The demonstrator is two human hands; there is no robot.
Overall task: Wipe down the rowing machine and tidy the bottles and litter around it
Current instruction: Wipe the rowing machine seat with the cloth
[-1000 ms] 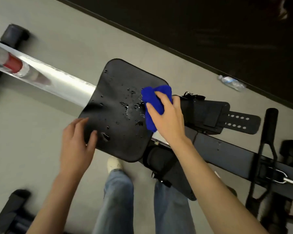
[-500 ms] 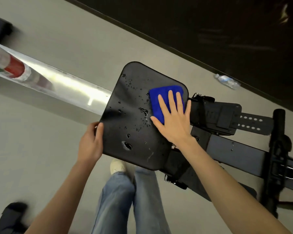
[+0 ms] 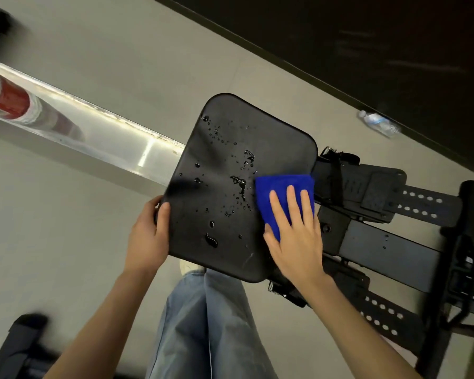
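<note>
The rowing machine [image 3: 381,250] runs across the frame from upper left to lower right, and its black seat [image 3: 230,187] sits in the middle, on the shiny metal rail [image 3: 99,132] that leads off to the upper left. Water drops [image 3: 241,184] and small puddles dot the centre and lower part of the seat.

The left hand [image 3: 148,236] holds the seat's left edge: its grip is clenched on the rim, thumb on top and fingers curled under. The right hand [image 3: 296,242] lies flat with straight fingers, its grip released, pressing a folded blue cloth [image 3: 279,187] onto the right side of the seat, just beside the wet patch.

To the right of the seat are the black foot plates [image 3: 422,203] with holed straps, and further right the dark handle [image 3: 469,209] stands across the machine.

A clear plastic bottle [image 3: 379,124] lies on its side on the grey floor [image 3: 66,214] in the upper right, well apart from the machine, against the edge of a dark panel [image 3: 367,36].

At the bottom of the frame are the person's jeans [image 3: 208,324] and a pale shoe [image 3: 188,266] under the seat's lower edge.
</note>
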